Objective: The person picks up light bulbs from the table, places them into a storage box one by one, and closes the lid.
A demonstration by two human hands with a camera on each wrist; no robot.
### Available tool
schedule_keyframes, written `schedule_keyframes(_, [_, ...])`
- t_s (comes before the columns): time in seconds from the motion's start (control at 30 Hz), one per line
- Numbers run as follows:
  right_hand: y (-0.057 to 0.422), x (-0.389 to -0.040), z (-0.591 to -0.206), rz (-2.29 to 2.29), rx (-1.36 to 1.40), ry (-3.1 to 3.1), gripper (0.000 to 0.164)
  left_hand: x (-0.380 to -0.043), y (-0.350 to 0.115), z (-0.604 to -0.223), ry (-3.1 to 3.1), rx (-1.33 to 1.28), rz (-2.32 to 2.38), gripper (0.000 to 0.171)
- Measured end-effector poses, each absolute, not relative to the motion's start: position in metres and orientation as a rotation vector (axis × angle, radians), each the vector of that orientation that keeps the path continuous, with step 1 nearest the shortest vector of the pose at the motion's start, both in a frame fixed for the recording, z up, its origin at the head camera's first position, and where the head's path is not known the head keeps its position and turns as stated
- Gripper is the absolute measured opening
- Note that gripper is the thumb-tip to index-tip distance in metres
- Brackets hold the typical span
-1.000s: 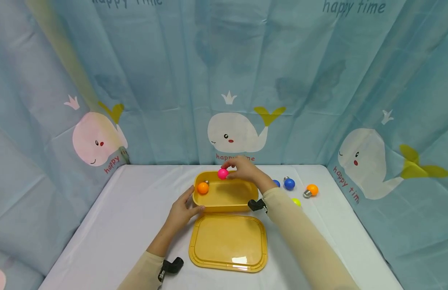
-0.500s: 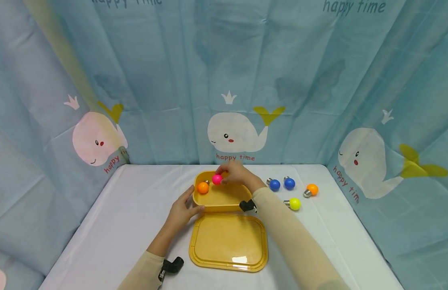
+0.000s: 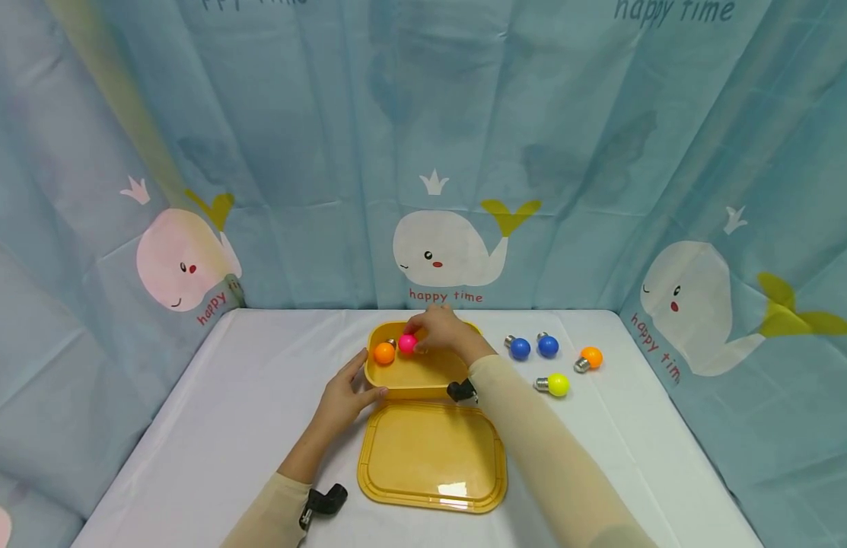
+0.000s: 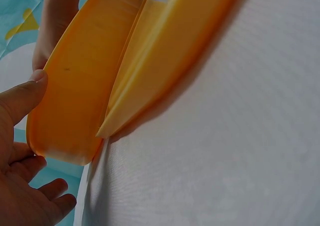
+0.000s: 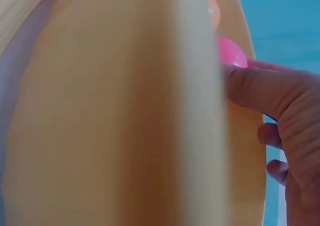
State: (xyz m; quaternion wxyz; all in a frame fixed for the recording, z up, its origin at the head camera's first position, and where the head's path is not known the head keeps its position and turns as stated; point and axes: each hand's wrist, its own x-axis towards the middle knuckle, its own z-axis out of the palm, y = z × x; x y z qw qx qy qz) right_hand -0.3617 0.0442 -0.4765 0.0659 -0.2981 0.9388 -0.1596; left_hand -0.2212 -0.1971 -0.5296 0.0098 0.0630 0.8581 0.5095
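Note:
Inside the yellow box (image 3: 423, 393), my right hand (image 3: 442, 332) pinches a pink light bulb (image 3: 407, 344) between thumb and fingers. Its base is hidden. An orange light bulb (image 3: 384, 353) with a metal screw base lies just left of it in the box. The right wrist view shows the thumb against the pink bulb (image 5: 232, 53), with the box wall blurred in front. My left hand (image 3: 342, 397) rests at the box's left front corner, fingers along the side and thumb at the front. In the left wrist view its thumb touches the box wall (image 4: 75, 91).
A yellow lid (image 3: 431, 457) lies flat in front of the box. To the right, two blue bulbs (image 3: 520, 348), another orange bulb (image 3: 590, 358) and a yellow bulb (image 3: 558, 385) lie on the white tablecloth (image 3: 211, 441). A whale-printed curtain (image 3: 327, 251) stands behind and at both sides.
My right hand has moved left and down into the box with the pink bulb, bringing it beside the orange one. The left hand stays at the corner.

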Motion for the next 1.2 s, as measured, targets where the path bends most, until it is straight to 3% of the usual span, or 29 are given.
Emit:
schedule_keyframes(0.63, [0.039,-0.359,-0.484,-0.381,-0.898,2.896,0.032,-0.221,-0.198,-0.531,2.699,0.201,1.580,0.101])
schedule_keyframes(1.2, [0.068,-0.335,-0.453,-0.812,-0.970,2.857,0.040,-0.221,-0.197,-0.532,2.694,0.173,1.569,0.096])
